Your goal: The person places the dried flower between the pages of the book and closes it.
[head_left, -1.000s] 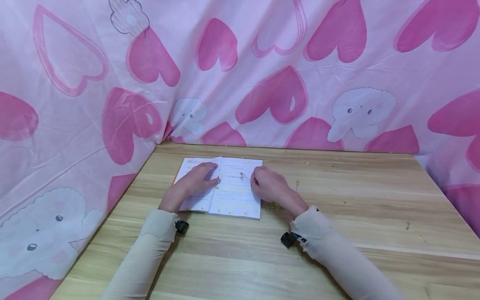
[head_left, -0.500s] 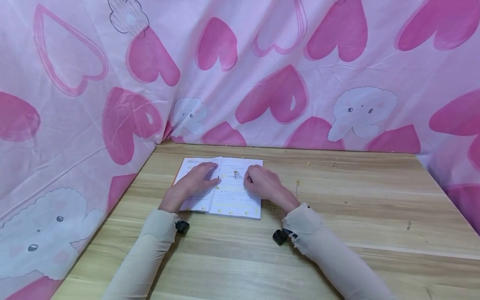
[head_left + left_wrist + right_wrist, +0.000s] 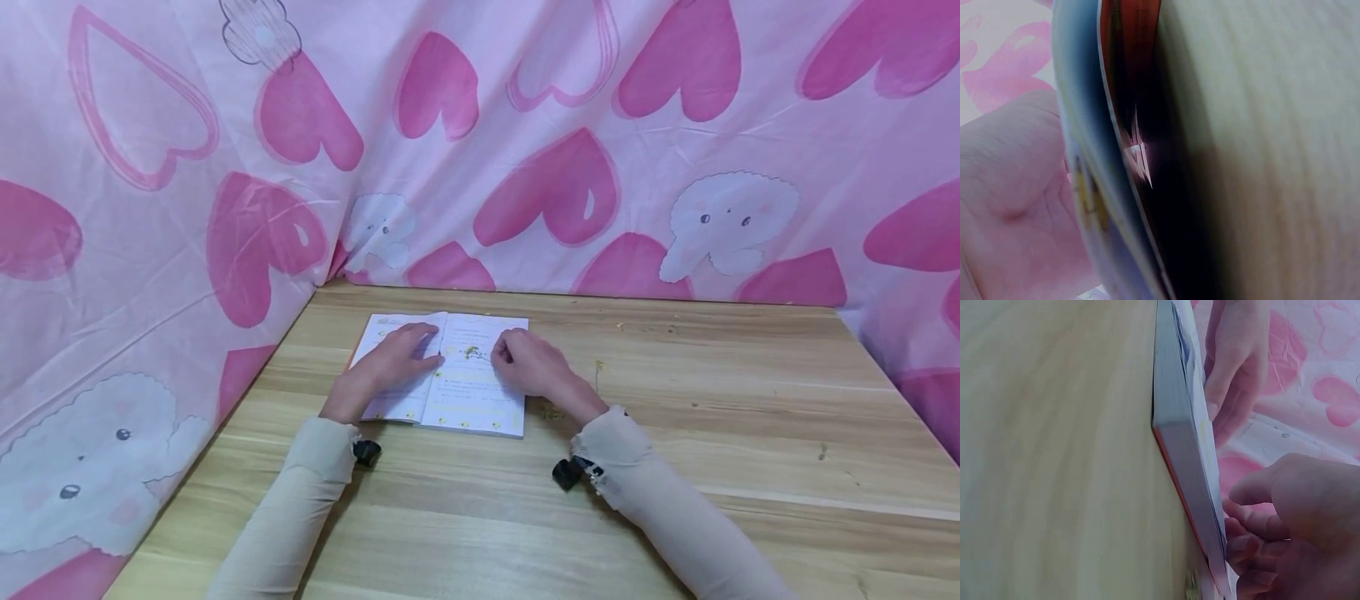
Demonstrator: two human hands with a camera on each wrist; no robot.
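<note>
An open book (image 3: 472, 408) lies on the table, its thick page block and orange cover edge visible in the right wrist view. My left hand (image 3: 386, 362) rests on its left page, fingers stretched toward the spine and thumb by the fold. Over the right page, my right hand (image 3: 528, 362) has its fingers curled and pinches the thin stem of a small yellowish dried flower (image 3: 473, 352). The flower head is at the page's upper middle. In the right wrist view, the fingertips (image 3: 1241, 547) are close to the page; the stem is not discernible there.
Another small dried flower (image 3: 600, 367) lies on the wooden table (image 3: 712, 450) right of the book. More dried sprigs (image 3: 552, 412) are partly under the right wrist. Small bits are scattered farther right. Pink heart-patterned cloth (image 3: 555, 192) hangs behind and at the sides.
My right hand has moved left over the right page with the flower, then shifted very slightly back. The flower head now sits lower, against the page. The left hand has stayed on the left page.
</note>
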